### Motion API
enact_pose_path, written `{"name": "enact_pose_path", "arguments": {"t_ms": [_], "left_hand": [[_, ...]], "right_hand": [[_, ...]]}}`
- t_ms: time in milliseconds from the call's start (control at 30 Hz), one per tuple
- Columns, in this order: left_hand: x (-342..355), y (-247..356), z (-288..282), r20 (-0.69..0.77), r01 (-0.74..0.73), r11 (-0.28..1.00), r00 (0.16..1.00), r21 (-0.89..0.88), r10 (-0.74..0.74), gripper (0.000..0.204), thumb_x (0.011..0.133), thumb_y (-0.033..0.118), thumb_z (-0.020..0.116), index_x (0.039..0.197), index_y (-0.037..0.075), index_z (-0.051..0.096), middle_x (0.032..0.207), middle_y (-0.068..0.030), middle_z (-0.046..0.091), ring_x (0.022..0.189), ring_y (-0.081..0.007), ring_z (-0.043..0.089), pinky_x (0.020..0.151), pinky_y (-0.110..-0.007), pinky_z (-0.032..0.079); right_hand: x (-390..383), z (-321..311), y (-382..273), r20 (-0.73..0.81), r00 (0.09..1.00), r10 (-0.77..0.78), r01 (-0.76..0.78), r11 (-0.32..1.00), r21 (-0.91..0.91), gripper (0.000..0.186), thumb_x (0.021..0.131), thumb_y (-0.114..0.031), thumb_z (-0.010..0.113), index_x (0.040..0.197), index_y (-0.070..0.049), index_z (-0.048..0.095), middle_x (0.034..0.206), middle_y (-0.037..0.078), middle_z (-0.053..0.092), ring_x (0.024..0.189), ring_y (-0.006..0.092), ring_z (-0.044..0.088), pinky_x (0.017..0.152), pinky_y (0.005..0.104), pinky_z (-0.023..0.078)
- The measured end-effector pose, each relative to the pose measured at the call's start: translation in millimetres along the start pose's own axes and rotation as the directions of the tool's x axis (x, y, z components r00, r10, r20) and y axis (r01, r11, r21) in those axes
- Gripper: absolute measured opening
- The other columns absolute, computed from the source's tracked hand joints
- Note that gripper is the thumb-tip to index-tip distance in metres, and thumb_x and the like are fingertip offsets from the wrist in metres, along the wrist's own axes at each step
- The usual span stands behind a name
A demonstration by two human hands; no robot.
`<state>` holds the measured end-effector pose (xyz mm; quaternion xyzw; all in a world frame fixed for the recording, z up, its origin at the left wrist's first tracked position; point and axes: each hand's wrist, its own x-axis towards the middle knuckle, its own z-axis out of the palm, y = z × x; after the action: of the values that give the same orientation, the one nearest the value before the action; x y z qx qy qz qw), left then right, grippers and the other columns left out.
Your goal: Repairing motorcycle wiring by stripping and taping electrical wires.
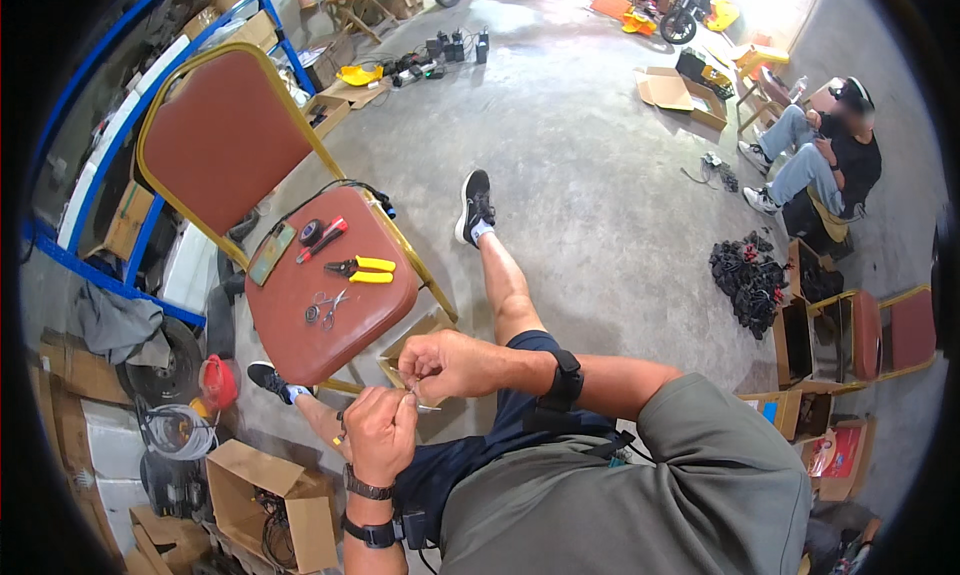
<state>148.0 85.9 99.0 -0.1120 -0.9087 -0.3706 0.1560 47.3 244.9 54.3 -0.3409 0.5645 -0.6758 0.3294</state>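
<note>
My left hand [380,430] and my right hand [448,365] are close together over my lap, both with fingers pinched. A thin, pale, pointed piece [429,408] sticks out beside my left thumb; its kind is too small to tell. What the right fingers grip is hidden. In front of me, a brown padded chair [330,335] bears wire strippers [362,270] with yellow handles, small scissors [328,309], a red-and-black hand tool [321,239], a roll of black tape [312,232] and a phone-like slab [272,253].
An open cardboard box [245,465] with cables stands at lower left, near a blue shelf rack [150,225]. A black heap [748,280] lies on the floor [600,155] at right. Another person [835,160] sits at far right. Black adapters [450,47] stand farther off.
</note>
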Motion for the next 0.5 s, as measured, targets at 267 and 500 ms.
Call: {"name": "enact_pose_path", "arguments": {"t_ms": [267,500], "left_hand": [[4.2,-5.7,2.9,-0.021,-0.087,0.986,0.996,0.141,0.091,0.007,0.079,0.006,0.063,0.074,0.002,0.061,0.066,-0.0112,0.057,0.061,-0.0316,0.055,0.057,-0.04,0.044],[4.7,-9.0,5.4,-0.065,-0.016,0.998,0.998,0.053,0.019,0.009,0.079,0.008,0.064,0.073,0.002,0.063,0.064,-0.0108,0.058,0.059,-0.0285,0.056,0.054,-0.038,0.044]], "right_hand": [[1.7,-5.0,-3.4,0.005,0.998,0.068,-0.067,0.973,0.221,0.031,0.08,0.007,0.064,0.107,-0.003,0.054,0.094,0.002,0.061,0.089,0.0087,0.059,0.078,0.0235,0.049],[2.0,-4.6,-10.3,-0.058,0.998,0.039,-0.029,0.985,0.167,0.041,0.081,0.012,0.06,0.118,-0.003,0.049,0.092,0.003,0.064,0.091,0.0088,0.06,0.08,0.0241,0.049]]}}
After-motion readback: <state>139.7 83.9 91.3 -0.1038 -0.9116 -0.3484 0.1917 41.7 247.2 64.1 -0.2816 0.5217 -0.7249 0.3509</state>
